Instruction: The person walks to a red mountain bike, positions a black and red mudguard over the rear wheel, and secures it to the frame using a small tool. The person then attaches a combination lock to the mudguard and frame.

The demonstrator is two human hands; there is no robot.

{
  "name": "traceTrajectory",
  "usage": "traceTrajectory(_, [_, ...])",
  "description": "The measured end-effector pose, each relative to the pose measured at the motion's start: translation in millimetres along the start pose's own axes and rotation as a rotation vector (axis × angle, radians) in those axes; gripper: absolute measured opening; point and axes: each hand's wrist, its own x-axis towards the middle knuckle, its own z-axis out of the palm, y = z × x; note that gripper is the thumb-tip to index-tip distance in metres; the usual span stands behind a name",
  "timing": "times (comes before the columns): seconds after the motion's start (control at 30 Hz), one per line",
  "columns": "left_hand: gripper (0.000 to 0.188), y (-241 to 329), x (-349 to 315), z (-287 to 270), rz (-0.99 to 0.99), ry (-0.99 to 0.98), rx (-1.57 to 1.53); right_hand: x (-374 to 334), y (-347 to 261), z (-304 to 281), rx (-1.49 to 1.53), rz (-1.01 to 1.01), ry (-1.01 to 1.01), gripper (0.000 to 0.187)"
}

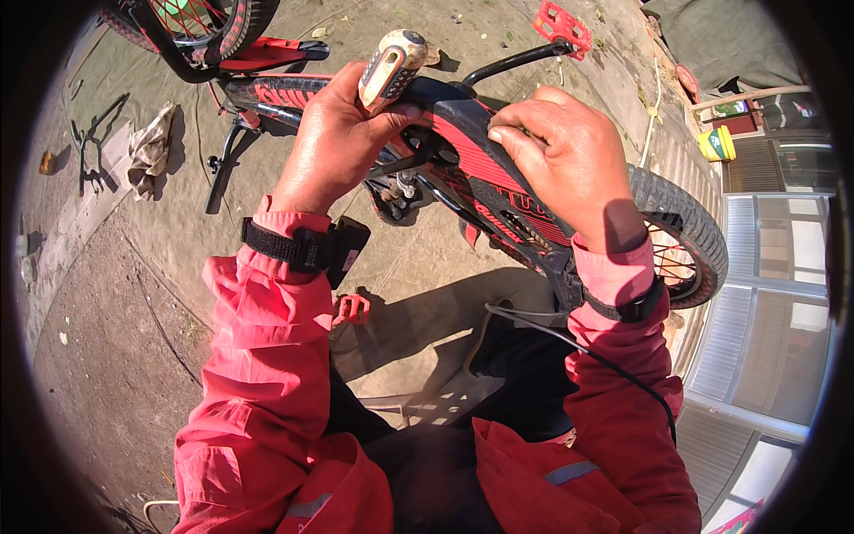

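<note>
A black and red bicycle lies across the middle, its striped chain guard (476, 160) facing me. My left hand (325, 147) is closed around a screwdriver (391, 71) with a pale, dark-ribbed handle pointing up. The screwdriver's shaft is hidden behind the hand. At the guard's upper edge, my right hand (574, 160) is curled with thumb and forefinger pinched together; whatever they hold, if anything, is too small to make out. Beyond the guard, a black crank arm (516, 62) reaches to a red pedal (563, 31).
The knobbly rear tyre (703, 240) is at right, the front wheel (191, 22) at upper left. A crumpled rag (151, 151) and a dark metal part (93, 142) lie on the ground at left. Another red pedal (352, 309) is nearer me. A yellow bucket (716, 143) stands far right.
</note>
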Motion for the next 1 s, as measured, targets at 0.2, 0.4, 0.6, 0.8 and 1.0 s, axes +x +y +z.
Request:
traceTrajectory(0.2, [0.033, 1.0, 0.8, 2.5, 0.078, 0.010, 0.007, -0.9, -1.1, 0.1, 0.049, 0.067, -0.012, 0.010])
traceTrajectory(0.4, [0.034, 3.4, -0.4, 1.9, 0.075, 0.006, 0.039, -1.2, 1.6, 5.4, 0.178, 0.105, 0.004, 0.013])
traceTrajectory(0.6, [0.034, 2.4, 0.1, 2.0, 0.082, 0.007, 0.035, -5.3, 0.5, 11.3, 0.171, 0.093, 0.067, 0.012])
traceTrajectory(0.8, [0.034, 1.5, 0.2, 2.5, 0.064, 0.012, -0.015, -9.0, -1.9, 16.1, 0.159, 0.125, 0.125, 0.014])
traceTrajectory(1.0, [0.034, 0.9, 0.5, 2.6, 0.071, 0.012, -0.052, -13.0, -2.2, 18.0, 0.264, 0.137, 0.115, 0.009])
